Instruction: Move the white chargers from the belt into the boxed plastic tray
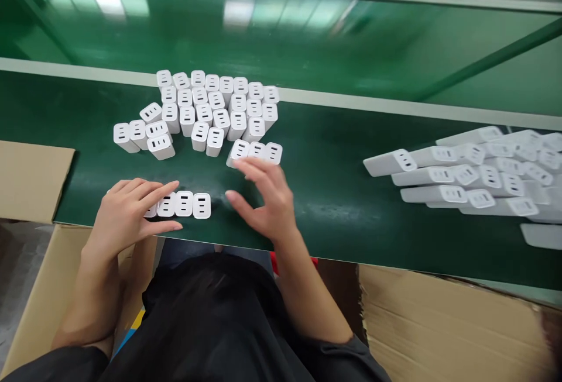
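Close to the table's near edge, a short row of white USB charger blocks (184, 203) stands with the port faces up. My left hand (127, 215) is at the left end of that row, thumb and fingers spread to either side and partly hiding the leftmost block. Three more charger blocks (257, 149) stand together farther to the right. At their near side is my right hand (270, 198), its thumb well apart from the fingers; the fingertips overlap the blocks, and I cannot tell whether they touch. A larger cluster of upright charger blocks (204, 113) stands beyond both hands.
Many more white charger blocks (487, 174) stand grouped on the right of the green table (333, 195). A pale rail and a glossy green panel (281, 37) run along the back. Cardboard (33, 180) lies at the left, and more cardboard (448, 323) is below the near edge.
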A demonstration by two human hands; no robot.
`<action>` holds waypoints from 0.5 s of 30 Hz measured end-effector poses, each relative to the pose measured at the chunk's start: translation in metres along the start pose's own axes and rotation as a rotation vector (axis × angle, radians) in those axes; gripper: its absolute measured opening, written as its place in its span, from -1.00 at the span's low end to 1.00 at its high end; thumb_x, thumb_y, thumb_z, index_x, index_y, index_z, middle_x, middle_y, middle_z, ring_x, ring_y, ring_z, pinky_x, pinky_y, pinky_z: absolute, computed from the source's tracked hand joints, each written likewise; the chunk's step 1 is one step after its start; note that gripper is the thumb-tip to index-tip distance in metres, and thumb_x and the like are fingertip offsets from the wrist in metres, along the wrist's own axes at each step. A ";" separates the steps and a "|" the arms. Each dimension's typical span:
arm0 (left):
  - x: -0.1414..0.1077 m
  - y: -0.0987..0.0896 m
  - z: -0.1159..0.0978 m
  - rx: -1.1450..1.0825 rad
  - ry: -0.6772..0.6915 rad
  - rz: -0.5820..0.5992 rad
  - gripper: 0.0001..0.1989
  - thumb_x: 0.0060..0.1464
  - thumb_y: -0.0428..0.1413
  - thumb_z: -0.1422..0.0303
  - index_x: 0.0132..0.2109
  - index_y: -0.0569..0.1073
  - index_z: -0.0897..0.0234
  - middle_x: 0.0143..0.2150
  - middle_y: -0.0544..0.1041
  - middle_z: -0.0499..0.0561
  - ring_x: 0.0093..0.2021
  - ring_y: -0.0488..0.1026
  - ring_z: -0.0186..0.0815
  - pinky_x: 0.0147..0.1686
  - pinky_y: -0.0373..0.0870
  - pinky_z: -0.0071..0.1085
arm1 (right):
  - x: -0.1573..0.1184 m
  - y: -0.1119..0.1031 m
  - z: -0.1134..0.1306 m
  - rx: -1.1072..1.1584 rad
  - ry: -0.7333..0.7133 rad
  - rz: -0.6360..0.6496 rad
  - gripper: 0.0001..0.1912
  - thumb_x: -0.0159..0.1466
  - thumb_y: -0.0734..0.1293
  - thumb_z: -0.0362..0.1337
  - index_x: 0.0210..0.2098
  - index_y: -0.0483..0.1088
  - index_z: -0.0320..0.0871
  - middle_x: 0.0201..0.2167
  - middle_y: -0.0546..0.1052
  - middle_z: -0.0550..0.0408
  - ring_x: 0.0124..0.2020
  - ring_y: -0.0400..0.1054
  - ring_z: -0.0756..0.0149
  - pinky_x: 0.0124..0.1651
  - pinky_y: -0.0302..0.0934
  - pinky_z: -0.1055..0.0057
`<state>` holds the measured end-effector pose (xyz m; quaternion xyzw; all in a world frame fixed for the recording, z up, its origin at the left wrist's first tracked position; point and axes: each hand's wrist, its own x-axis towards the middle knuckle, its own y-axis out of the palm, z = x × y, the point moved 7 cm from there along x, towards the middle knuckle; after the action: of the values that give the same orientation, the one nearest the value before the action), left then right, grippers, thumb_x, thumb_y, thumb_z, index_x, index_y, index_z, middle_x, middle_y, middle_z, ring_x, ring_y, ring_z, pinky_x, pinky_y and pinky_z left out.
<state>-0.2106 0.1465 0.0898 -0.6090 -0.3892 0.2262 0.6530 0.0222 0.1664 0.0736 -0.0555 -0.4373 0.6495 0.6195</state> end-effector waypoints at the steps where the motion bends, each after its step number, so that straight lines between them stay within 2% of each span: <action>1: 0.000 -0.003 0.000 0.001 0.004 -0.013 -0.32 0.12 0.19 -0.09 0.27 0.35 0.16 -0.06 0.57 0.04 -0.10 0.50 -0.14 -0.06 0.29 -0.19 | 0.005 -0.010 -0.007 -0.117 0.019 -0.008 -0.54 0.41 0.25 -0.04 0.27 0.30 0.03 0.13 0.40 -0.04 0.17 0.26 0.03 0.21 0.20 0.05; 4: 0.005 -0.014 -0.005 0.018 0.001 -0.072 -0.29 0.11 0.21 -0.07 0.29 0.31 0.14 -0.05 0.57 0.04 -0.04 0.49 -0.07 0.12 0.18 -0.06 | 0.021 -0.020 -0.026 -0.350 -0.012 0.104 -0.53 0.41 0.24 0.00 0.25 0.34 0.01 0.20 0.34 -0.04 0.26 0.16 -0.04 0.29 0.03 -0.01; 8: 0.018 -0.020 -0.022 -0.018 0.032 -0.119 -0.31 0.09 0.25 -0.03 0.28 0.32 0.14 -0.02 0.56 0.05 -0.02 0.48 -0.08 0.11 0.20 -0.08 | 0.027 -0.003 -0.038 -0.403 -0.140 0.230 -0.60 0.47 0.18 -0.08 0.22 0.39 0.01 0.24 0.30 -0.01 0.29 0.10 0.04 0.30 -0.01 0.08; 11: 0.030 -0.012 -0.038 -0.044 0.071 -0.094 -0.39 0.14 0.22 0.00 0.23 0.36 0.20 0.02 0.55 0.08 0.00 0.47 -0.10 0.08 0.23 -0.13 | 0.020 0.004 -0.042 -0.402 -0.131 0.230 -0.62 0.49 0.13 -0.17 0.22 0.39 0.02 0.20 0.34 0.01 0.29 0.11 0.10 0.29 0.00 0.13; 15: 0.031 -0.004 -0.042 -0.037 0.053 -0.056 -0.47 0.22 0.14 0.02 0.19 0.40 0.24 0.07 0.53 0.09 0.03 0.46 -0.15 0.11 0.24 -0.15 | 0.003 -0.006 -0.041 -0.392 -0.110 0.180 -0.63 0.48 0.16 -0.18 0.21 0.39 0.03 0.21 0.34 -0.01 0.25 0.16 0.07 0.29 0.01 0.09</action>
<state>-0.1598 0.1434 0.1032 -0.6155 -0.3928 0.1845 0.6579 0.0510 0.1885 0.0542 -0.1781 -0.5819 0.6065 0.5117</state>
